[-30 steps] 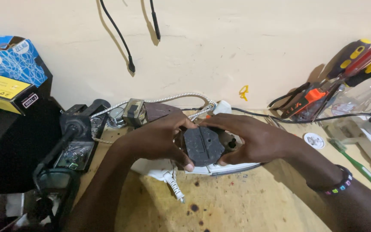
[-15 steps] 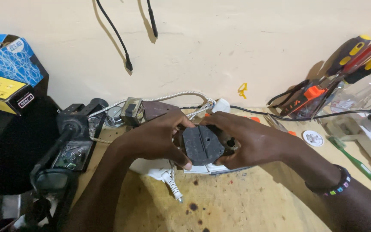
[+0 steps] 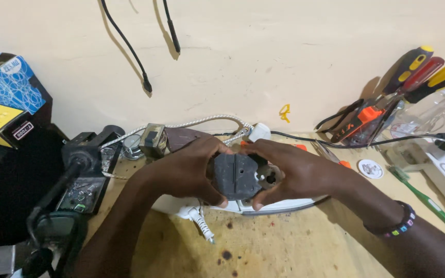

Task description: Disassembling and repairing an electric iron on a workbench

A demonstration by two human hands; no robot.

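Observation:
Both my hands grip a dark grey plastic block (image 3: 236, 176) with small holes and a seam down its middle, held just above a white flat appliance base (image 3: 263, 206) on the wooden bench. My left hand (image 3: 184, 170) wraps its left side, thumb under the lower edge. My right hand (image 3: 294, 172) holds the right side, where a brownish metal part with a hole (image 3: 270, 178) shows. A white ribbed cord stub (image 3: 202, 224) sticks out below the base.
A braided white cable (image 3: 202, 122) loops behind my hands to a white plug (image 3: 258, 132). Screwdrivers and pliers (image 3: 387, 103) stand in a clear holder at right. A green toothbrush (image 3: 428, 203), a blue-yellow box (image 3: 3, 98), a circuit board (image 3: 81, 193) and black cables on the wall (image 3: 130, 46) surround the bench.
My hands and the dark block stay in nearly the same place; my fingers have shifted slightly around the block, and the view has drifted a little.

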